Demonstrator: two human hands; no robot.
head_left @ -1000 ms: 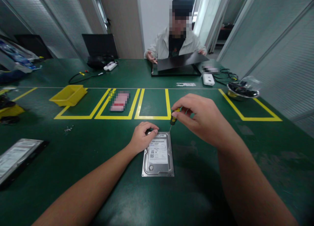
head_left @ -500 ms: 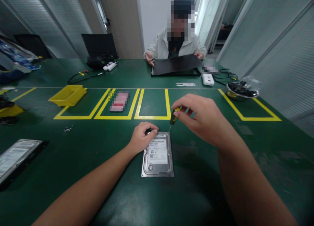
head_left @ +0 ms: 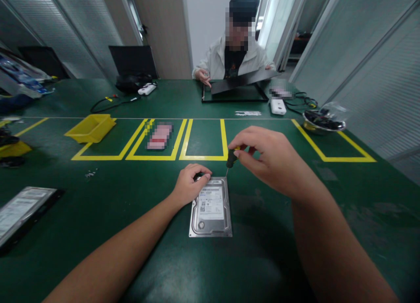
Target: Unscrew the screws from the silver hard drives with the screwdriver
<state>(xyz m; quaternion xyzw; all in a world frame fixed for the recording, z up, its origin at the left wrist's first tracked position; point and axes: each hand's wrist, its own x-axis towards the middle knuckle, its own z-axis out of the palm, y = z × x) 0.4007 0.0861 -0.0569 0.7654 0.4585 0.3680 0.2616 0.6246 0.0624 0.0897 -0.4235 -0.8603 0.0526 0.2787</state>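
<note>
A silver hard drive (head_left: 211, 211) with a white label lies flat on the green table in front of me. My left hand (head_left: 192, 182) grips its far left corner, thumb on top and fingers curved over the far edge. In my right hand (head_left: 265, 158) is a screwdriver (head_left: 231, 158) with a black and yellow handle, pinched between thumb and fingers. It stands nearly upright, its thin shaft reaching down to the drive's far right corner; the screw under the tip is too small to make out. Several small screws (head_left: 91, 173) lie loose to the left.
Another hard drive (head_left: 26, 211) lies at the left. Beyond the yellow tape stand a yellow bin (head_left: 91, 128) and a metal bowl (head_left: 324, 122) of dark parts. Across the table, a person in a pale jacket (head_left: 213, 60) handles a black panel (head_left: 243, 82) over a black frame.
The screwdriver's handle has turned slightly within my right fingers. My left hand and the drive stay put. Across the table, the black panel has shifted right and tilted.
</note>
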